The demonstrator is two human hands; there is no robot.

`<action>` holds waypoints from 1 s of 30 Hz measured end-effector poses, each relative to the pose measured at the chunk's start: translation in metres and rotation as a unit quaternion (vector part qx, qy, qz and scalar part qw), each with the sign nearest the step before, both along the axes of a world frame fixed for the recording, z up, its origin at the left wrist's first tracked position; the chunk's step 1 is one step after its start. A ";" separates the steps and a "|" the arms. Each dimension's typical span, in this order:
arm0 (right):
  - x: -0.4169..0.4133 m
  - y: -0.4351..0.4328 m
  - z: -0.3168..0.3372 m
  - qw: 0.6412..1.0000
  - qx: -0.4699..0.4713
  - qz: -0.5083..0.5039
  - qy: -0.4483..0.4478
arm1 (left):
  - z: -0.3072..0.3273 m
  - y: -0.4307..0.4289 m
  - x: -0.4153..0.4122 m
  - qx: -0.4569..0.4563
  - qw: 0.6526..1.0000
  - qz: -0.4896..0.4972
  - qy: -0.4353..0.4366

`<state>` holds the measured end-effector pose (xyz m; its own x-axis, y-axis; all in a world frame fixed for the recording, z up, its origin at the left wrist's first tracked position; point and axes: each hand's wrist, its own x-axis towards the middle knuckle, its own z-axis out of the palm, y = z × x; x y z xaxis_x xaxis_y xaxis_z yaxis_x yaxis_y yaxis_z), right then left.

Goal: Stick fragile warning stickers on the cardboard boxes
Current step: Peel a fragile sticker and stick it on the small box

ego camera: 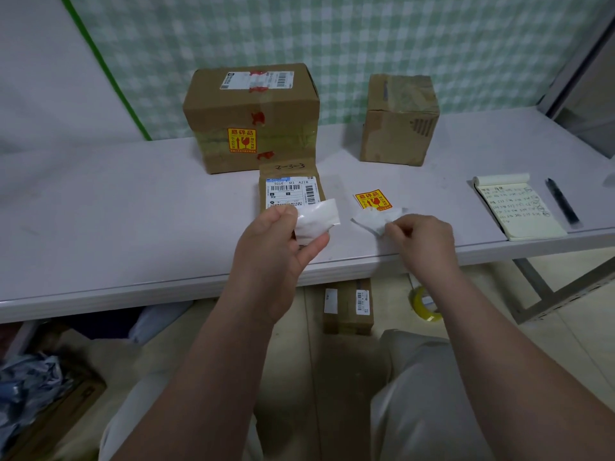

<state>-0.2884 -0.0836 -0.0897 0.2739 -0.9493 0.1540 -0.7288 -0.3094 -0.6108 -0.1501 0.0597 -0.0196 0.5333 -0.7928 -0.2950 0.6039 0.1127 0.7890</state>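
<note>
Forearms [206, 371] over pale counter [100, 207]; green-checked wall [366, 34] behind.
Left grip [279, 241] pinches white backing paper [316, 217]; right grip [422, 237] pinches another slip [369, 221]; tiled floor [582, 327] below.

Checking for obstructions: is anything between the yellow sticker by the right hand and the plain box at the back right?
Nothing visible. Only bare table lies between the sticker and that box; the notepad and pen sit off to the right.

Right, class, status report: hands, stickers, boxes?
Left hand holds backing paper. Right hand pinches second paper beside loose sticker. Big box stickered. Nothing blocking.
</note>
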 end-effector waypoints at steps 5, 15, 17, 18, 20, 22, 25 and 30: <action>-0.003 0.002 0.010 0.996 -0.030 -0.083 -0.028 | 0.002 0.002 0.001 -0.003 0.997 0.000 0.074; 0.006 0.058 0.076 0.916 0.174 0.206 -0.297 | 0.005 0.009 0.001 -0.024 0.989 -0.045 0.139; 0.006 0.067 0.082 0.893 0.204 0.246 -0.318 | 0.007 0.010 0.000 -0.026 0.989 -0.052 0.135; 0.005 0.069 0.083 0.886 0.209 0.251 -0.330 | 0.008 0.010 -0.001 -0.027 0.989 -0.054 0.132; 0.004 0.071 0.085 0.883 0.206 0.254 -0.337 | 0.011 0.012 -0.002 -0.028 0.990 -0.062 0.124; 0.004 0.072 0.086 0.884 0.203 0.254 -0.336 | 0.012 0.013 -0.002 -0.026 0.991 -0.067 0.117; 0.004 0.076 0.089 0.884 0.202 0.248 -0.341 | 0.012 0.014 -0.001 -0.020 0.991 -0.069 0.113; 0.006 0.082 0.093 0.887 0.200 0.215 -0.357 | 0.019 0.017 -0.007 0.019 0.988 -0.094 0.125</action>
